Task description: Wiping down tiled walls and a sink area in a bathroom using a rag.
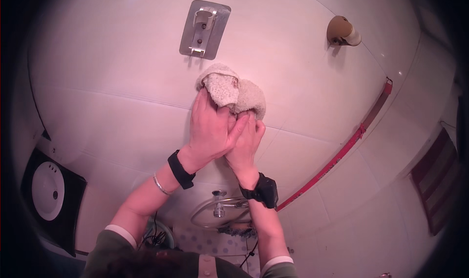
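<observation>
Both my hands press a folded, pale terry cloth (251, 96) against the white tiled wall (146, 69). My left hand (210, 127) has its fingers on the lower left of the cloth, and some fingertips are hidden in its folds. Close beside it and partly under the left thumb, my right hand (245, 140) grips the lower right side. A small reddish-brown mark shows on the cloth. Just above the cloth, a metal plate with a holder bracket (199, 30) is fixed to the wall.
A tan wall fitting (339, 30) juts out at upper right. A red strap (340, 153) hangs along the right wall. Below my hands are a metal tap (219, 204) and a coiled hose (196, 217). A white basin (47, 190) in a black counter stands at left; a striped mat (436, 182) hangs right.
</observation>
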Demonstrator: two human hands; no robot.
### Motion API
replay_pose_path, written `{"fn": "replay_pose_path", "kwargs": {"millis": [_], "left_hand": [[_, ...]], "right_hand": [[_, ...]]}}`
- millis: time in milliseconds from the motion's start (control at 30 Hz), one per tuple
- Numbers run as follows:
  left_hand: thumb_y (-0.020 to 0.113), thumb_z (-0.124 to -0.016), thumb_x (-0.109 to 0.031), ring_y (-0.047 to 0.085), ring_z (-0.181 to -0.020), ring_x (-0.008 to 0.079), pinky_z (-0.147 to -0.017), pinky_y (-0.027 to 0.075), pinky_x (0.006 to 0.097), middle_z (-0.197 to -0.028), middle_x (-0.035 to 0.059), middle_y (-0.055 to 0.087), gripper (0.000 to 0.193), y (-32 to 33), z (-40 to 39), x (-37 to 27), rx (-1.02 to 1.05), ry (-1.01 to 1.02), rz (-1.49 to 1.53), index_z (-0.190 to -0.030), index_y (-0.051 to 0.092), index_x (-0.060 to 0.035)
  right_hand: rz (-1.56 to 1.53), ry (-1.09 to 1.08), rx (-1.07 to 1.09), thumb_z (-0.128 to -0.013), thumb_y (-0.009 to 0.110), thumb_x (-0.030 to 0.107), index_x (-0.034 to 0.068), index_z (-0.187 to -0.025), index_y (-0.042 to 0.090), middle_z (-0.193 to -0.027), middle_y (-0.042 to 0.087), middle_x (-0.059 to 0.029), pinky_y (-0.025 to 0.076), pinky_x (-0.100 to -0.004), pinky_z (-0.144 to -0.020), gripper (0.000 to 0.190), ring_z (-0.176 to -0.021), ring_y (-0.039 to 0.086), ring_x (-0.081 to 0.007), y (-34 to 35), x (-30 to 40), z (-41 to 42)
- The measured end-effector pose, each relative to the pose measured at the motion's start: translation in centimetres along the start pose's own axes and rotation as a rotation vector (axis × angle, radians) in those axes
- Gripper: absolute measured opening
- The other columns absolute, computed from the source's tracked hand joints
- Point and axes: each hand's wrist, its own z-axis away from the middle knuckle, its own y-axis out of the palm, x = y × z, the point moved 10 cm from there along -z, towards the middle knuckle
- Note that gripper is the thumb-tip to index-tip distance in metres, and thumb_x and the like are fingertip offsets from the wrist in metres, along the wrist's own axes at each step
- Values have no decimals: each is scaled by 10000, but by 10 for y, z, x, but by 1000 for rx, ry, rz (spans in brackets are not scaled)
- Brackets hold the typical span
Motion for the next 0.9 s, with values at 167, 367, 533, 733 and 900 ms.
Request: {"fn": "replay_pose_path", "kwargs": {"millis": [167,367,533,733,900], "left_hand": [[592,-769,-211,452,-1012,397,-905,354,477,-1054,231,497,390,24,-73,-31,-109,133,8,-1058,540,45],[542,-778,-157,477,-952,352,-834,394,436,-964,202,507,335,61,-150,-78,-141,272,-15,-1043,531,46],[569,-741,-240,465,-1040,363,-980,324,431,-1008,212,537,340,81,-115,-92,-156,319,-32,-970,576,12],[574,-759,-269,440,-1084,414,-1011,306,460,-1046,239,523,399,66,-60,-59,-36,244,37,-1037,547,16],[573,-763,-215,440,-1073,452,-942,370,492,-1071,272,508,383,12,-35,12,23,7,-20,-1059,524,24]], "right_hand": [[117,-67,-177,-779,581,197,5,-1152,526,-1185,511,-146,291,-415,-857,423,-1203,402,-288,-47,-33,-56],[203,14,-173,-788,593,227,-38,-1305,354,-1338,391,-170,256,-396,-952,629,-1281,313,-304,-97,-79,-111],[189,152,-252,-799,586,302,-20,-1304,361,-1342,388,-171,219,-416,-992,640,-1304,281,-304,-89,-101,-63],[119,147,-320,-798,578,323,-10,-1288,388,-1312,408,-169,241,-457,-951,622,-1273,303,-344,-48,-68,-24],[158,2,-263,-785,573,305,1,-1221,451,-1242,449,-160,273,-475,-877,545,-1195,365,-358,2,-4,-32]]}}
